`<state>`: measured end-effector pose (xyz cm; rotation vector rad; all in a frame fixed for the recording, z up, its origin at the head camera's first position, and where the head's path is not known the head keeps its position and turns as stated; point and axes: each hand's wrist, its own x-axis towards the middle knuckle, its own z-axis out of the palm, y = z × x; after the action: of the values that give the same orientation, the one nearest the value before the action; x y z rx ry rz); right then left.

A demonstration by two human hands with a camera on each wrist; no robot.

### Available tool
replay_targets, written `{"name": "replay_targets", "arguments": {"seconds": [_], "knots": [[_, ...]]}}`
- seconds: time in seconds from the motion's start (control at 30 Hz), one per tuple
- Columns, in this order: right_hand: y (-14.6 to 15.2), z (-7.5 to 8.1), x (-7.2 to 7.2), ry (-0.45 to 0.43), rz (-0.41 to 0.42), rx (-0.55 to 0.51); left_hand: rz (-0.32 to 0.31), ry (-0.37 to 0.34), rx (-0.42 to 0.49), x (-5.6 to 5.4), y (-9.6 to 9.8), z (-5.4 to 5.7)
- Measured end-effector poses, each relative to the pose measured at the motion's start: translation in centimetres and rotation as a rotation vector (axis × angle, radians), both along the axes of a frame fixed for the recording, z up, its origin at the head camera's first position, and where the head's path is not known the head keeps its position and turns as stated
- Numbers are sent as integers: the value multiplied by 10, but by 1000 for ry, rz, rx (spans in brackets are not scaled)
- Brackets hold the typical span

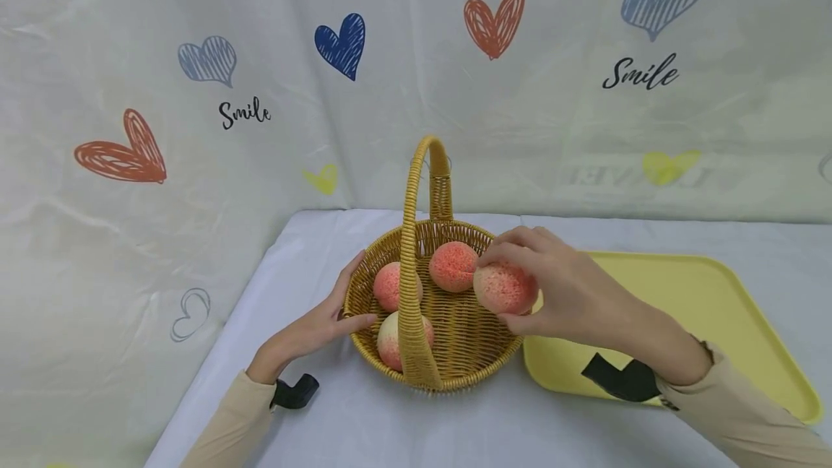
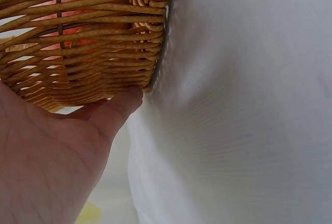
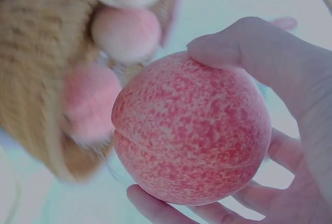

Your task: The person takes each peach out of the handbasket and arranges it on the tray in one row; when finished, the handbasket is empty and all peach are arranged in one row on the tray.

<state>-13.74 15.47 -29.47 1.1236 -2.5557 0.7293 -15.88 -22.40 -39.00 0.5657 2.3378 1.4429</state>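
Observation:
A round wicker basket [image 1: 477,338] with a tall arched handle [image 1: 409,258] holds several pink-and-cream peaches. Two lie along its left side, the front peach [image 1: 388,341] partly behind the handle, and one peach [image 1: 453,266] is at the back. At the left rim, my left hand [image 1: 325,327] grips the basket, thumb over the edge and fingers against the outer weave. The left wrist view has that hand [image 2: 57,156] close under the woven side. My right hand [image 1: 572,287] holds another peach [image 3: 192,130] between thumb and fingers, over the basket's right rim.
A yellow tray [image 1: 708,309] lies right of the basket, partly beneath my right forearm. White cloth [image 1: 494,425] covers the table. Behind it hangs a pale curtain [image 1: 416,92] printed with hearts and lettering. Black straps [image 1: 295,391] circle both wrists.

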Motion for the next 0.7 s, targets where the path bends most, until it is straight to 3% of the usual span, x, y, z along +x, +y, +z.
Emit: {"name": "replay_targets", "arguments": {"seconds": [0.2,0.33,0.47,0.7], "knots": [[40,23,5,126,-67,-28,-1,4,-6,-1,0,-1],[64,25,5,125,-149,-18,4,7,-6,-1,0,-3],[80,16,2,76,-191,26,3,11,-1,-1,-1,-4],[90,-23,-14,-28,-164,37,12,16,-8,-1,0,-4]]}}
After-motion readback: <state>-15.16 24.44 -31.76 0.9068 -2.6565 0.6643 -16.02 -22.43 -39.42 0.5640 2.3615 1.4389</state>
